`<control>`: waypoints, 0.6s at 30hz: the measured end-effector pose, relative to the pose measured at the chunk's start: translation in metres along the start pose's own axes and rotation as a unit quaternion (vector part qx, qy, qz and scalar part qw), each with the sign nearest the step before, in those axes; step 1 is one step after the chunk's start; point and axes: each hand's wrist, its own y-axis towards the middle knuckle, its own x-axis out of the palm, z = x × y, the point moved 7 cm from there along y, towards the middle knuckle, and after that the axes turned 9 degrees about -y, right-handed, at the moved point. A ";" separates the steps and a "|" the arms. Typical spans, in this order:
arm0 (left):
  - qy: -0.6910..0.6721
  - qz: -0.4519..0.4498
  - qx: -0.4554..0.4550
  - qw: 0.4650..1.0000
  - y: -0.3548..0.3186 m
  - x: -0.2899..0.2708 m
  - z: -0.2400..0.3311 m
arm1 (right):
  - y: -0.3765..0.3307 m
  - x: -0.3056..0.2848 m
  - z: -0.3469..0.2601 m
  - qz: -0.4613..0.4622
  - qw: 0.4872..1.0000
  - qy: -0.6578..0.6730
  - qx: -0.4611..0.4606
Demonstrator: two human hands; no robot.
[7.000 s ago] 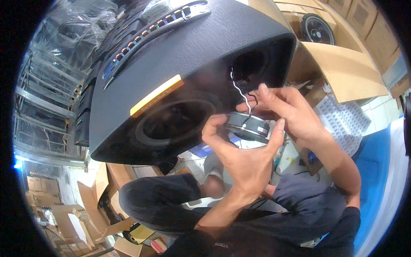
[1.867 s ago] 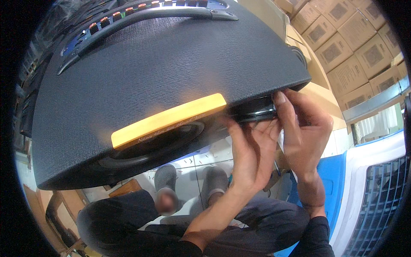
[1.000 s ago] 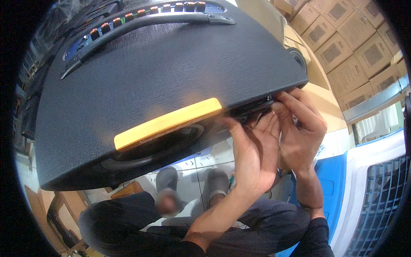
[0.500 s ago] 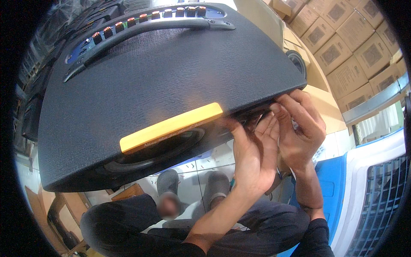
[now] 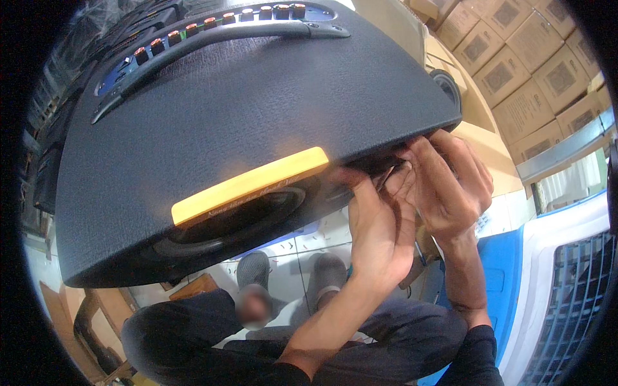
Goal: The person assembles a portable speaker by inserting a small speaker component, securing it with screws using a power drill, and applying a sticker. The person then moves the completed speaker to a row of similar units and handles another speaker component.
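A large black textured speaker cabinet (image 5: 257, 103) fills the upper middle, its front face turned toward me. A yellow strip (image 5: 251, 186) sits on its front edge, above a round dark speaker cone (image 5: 257, 215). Both hands work at the right part of the front face, under the top edge. My left hand (image 5: 380, 238) is palm up, thumb against the front, fingers bent toward the right fingertips. My right hand (image 5: 454, 183) is closed in a pinch beside it, close under the right corner. Whatever lies between the fingertips is hidden.
A handle (image 5: 212, 38) and a row of knobs (image 5: 209, 24) top the cabinet. Stacked cartons (image 5: 528, 71) stand at the right, above a blue and white unit with a grille (image 5: 573, 309). Dark scraps lie on the tiled floor (image 5: 283, 257) by my feet.
My right hand has turned slightly, its fingers bunching closer under the edge. The left hand stays in nearly the same place. The cabinet appears shifted very slightly left in view.
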 end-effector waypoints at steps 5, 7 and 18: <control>0.077 0.043 0.014 0.996 -0.007 0.004 0.007 | -0.001 0.001 0.002 -0.004 0.999 0.011 0.039; 0.073 0.056 0.012 0.996 -0.009 0.006 0.007 | -0.001 0.000 0.000 0.006 0.999 0.003 0.043; 0.164 0.064 0.068 0.982 0.004 -0.005 0.009 | 0.001 0.000 0.001 0.026 0.985 -0.016 0.171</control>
